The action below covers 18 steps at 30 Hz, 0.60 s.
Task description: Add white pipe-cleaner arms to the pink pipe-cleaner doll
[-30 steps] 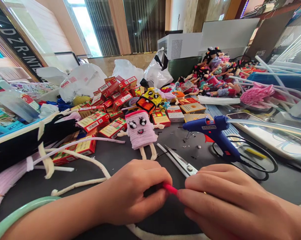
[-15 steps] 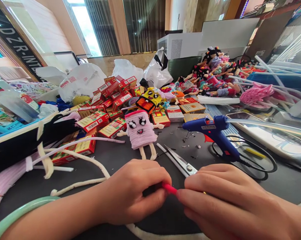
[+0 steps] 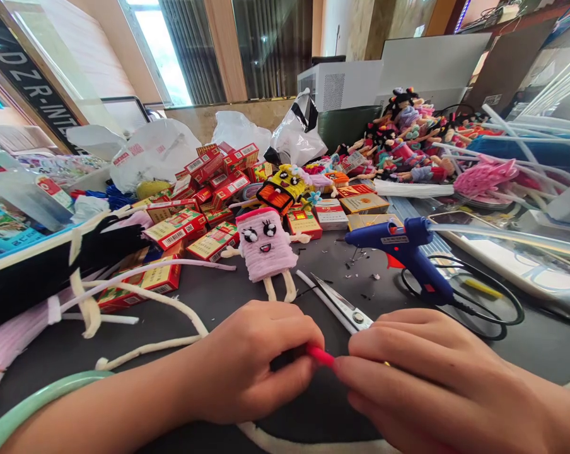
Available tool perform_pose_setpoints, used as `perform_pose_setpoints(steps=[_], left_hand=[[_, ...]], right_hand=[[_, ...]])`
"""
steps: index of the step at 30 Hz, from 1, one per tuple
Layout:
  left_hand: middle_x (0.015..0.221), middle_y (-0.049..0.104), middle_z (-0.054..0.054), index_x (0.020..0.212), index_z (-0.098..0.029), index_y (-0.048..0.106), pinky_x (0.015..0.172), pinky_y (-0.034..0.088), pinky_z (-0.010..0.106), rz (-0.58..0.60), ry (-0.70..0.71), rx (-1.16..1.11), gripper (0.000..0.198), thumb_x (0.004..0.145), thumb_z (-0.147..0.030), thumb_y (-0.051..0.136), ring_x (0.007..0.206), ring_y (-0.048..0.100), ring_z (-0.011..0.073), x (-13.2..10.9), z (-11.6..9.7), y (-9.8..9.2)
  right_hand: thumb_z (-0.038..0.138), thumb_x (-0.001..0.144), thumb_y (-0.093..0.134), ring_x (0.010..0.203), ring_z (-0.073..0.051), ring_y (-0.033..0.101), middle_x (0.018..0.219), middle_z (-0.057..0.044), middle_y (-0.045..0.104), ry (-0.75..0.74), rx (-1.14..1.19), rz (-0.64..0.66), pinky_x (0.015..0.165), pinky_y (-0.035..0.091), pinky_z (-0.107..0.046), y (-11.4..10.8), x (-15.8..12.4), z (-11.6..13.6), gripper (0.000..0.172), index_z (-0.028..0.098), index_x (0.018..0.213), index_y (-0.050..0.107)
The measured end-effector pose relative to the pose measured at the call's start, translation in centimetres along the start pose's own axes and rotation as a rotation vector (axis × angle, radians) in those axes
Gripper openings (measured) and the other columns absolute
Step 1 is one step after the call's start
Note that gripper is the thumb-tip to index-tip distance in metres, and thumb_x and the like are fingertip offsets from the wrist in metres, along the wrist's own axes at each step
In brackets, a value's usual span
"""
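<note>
A short length of bright pink fuzzy stem, like a pipe cleaner (image 3: 321, 355), shows between my two hands. My left hand (image 3: 261, 359) pinches one end between thumb and curled fingers. The fingers of my right hand (image 3: 422, 372) close on the other end, and part of the stem is hidden beneath them. Just beyond my hands stand a pink fuzzy doll (image 3: 267, 247) with black-and-white eyes, cream arms and legs. Scissors (image 3: 344, 309) lie half under my right hand, blades pointing away to the left.
A blue glue gun (image 3: 396, 243) with a black cord lies to the right. Red and yellow small boxes (image 3: 181, 228) are heaped at the left, near a yellow fuzzy doll (image 3: 285, 186). Many dolls (image 3: 408, 142) are piled at the back right. Cream stems (image 3: 171, 302) lie at left.
</note>
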<state>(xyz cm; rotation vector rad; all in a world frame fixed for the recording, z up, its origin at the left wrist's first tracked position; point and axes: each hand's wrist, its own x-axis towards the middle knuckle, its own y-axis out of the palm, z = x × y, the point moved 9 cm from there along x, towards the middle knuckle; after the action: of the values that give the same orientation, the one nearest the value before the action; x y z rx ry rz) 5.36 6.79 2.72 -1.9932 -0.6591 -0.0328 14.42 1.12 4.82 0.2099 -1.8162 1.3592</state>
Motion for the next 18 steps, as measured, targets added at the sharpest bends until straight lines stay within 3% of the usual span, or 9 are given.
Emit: perform_pose_setpoints(steps=[14,18], left_hand=[[0.072,0.064,0.001,0.084,-0.019,0.06,0.061,0.04,0.023,0.038,-0.056,-0.013,0.013,0.087,-0.016,0.048,0.063,0.055,0.0128,0.07,0.17,0.13],[0.073,0.064,0.001,0.085,-0.018,0.06,0.061,0.04,0.022,0.036,-0.04,-0.002,0.013,0.087,-0.014,0.047,0.064,0.055,0.0124,0.06,0.08,0.08]], right_hand=[[0.017,0.096,0.049,0.059,-0.011,0.059,0.071,0.002,0.06,-0.03,-0.041,0.024,0.058,0.049,-0.024,0.24,-0.15,0.39,0.013,0.02,0.09,0.06],[0.016,0.099,0.042,0.059,-0.011,0.059,0.07,0.001,0.06,0.008,0.01,0.003,0.059,0.049,-0.023,-0.12,0.11,0.06,0.021,0.02,0.09,0.061]])
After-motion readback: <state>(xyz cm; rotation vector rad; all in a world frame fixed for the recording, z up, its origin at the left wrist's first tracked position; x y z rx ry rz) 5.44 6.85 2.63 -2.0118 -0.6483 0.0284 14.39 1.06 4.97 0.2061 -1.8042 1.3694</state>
